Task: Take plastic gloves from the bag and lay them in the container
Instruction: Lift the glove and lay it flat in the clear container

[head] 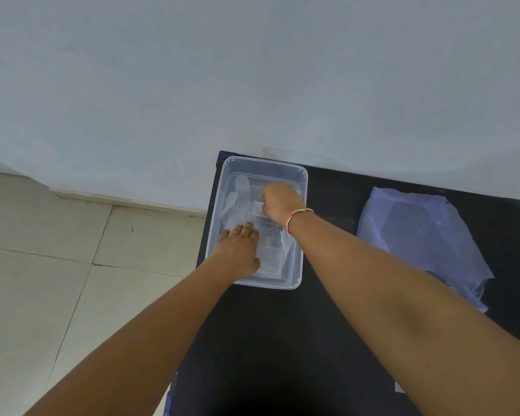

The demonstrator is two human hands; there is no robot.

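A clear plastic container (294,172) lies on the left part of a black table. Thin see-through plastic gloves (243,202) lie flat inside it. My left hand (240,250) rests palm down on the gloves at the container's near end, fingers together and stretched out. My right hand (279,202), with a red and white thread on the wrist, is curled over the container's middle and pinches a piece of the clear glove plastic between thumb and fingers. The pale translucent bag (424,235) lies flat to the right, apart from both hands.
The black table (327,325) stands against a pale wall (252,70). Its left edge runs just beside the container. Beige floor tiles (42,280) lie to the left, below the table.
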